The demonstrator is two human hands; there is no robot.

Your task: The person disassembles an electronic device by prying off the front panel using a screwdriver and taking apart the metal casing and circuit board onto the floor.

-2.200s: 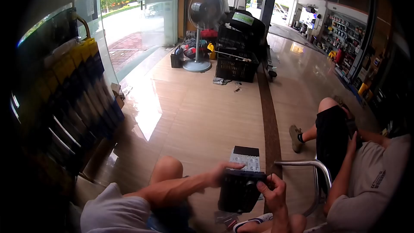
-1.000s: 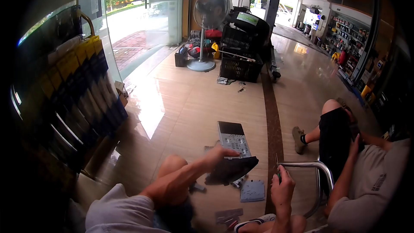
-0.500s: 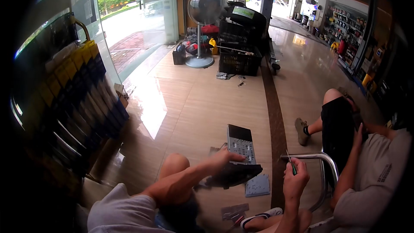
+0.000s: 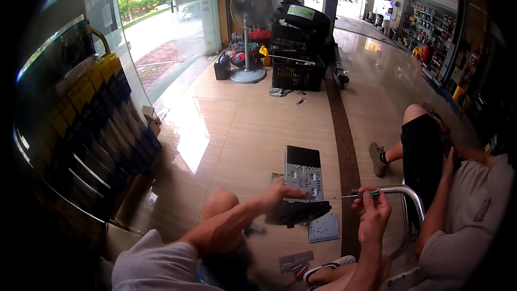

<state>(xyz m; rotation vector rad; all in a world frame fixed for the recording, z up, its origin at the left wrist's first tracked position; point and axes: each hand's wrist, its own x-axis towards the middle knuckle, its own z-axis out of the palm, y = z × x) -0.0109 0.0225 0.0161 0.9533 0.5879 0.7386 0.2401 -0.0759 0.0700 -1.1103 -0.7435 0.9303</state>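
Observation:
My left hand [image 4: 280,196] grips a metal-cased unit [image 4: 304,175] that looks like a car stereo. Its silver face is full of holes, with a dark strip at the far end and a black panel [image 4: 299,213] on the near side. The fingers lie across the metal face; the thumb is hidden. To the right, my right hand [image 4: 374,210] pinches a screwdriver [image 4: 362,194] by its dark green handle, the thin shaft pointing left towards the unit, apart from it. Beneath the unit, a silver metal plate [image 4: 324,228] lies on the floor.
Flat metal pieces [image 4: 295,261] lie near my sandalled foot [image 4: 328,269]. A bent chrome tube frame [image 4: 409,191] stands right of my right hand. Beside it sits another person [image 4: 463,210]. Farther off are a standing fan [image 4: 249,32], black crates [image 4: 299,73] and a wiper-blade-like rack [image 4: 102,113].
The screwdriver has swung from pointing upward to pointing left. My right hand has risen slightly, and the unit in my left hand has shifted a little up and away.

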